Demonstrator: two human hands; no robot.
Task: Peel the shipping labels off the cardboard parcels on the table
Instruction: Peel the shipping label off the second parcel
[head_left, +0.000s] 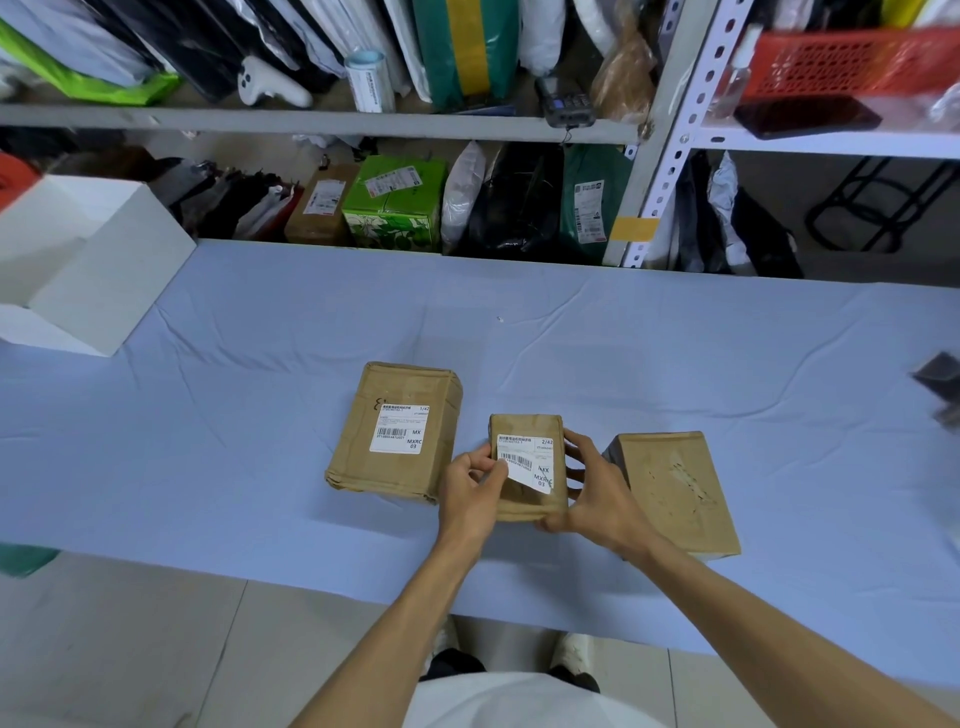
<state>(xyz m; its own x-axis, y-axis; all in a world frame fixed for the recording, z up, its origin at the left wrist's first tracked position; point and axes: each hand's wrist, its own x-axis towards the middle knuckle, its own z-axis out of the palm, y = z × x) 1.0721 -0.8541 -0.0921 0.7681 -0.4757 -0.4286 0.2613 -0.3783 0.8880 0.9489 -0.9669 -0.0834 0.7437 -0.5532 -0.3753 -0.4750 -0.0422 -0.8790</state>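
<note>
Standing at the near edge of the table (260, 415), holding the middle parcel (524, 506) between both hands, about midway along that edge. Pinching the lifted lower-left corner of its label (527, 452) with the left hand (470, 493), thumb and fingers closing on the curl, white underside showing. Gripping the parcel's right side with the right hand (597, 499), fingers curling over the top face, thumb at the near end. Working beside a larger parcel (400, 467) just left of the left hand, its second label (399, 428) lying flat and whole. Touching, or nearly touching, a third parcel (675, 493) on the right, showing only torn paper scraps. Facing a white box (78, 270) at the far left corner.
</note>
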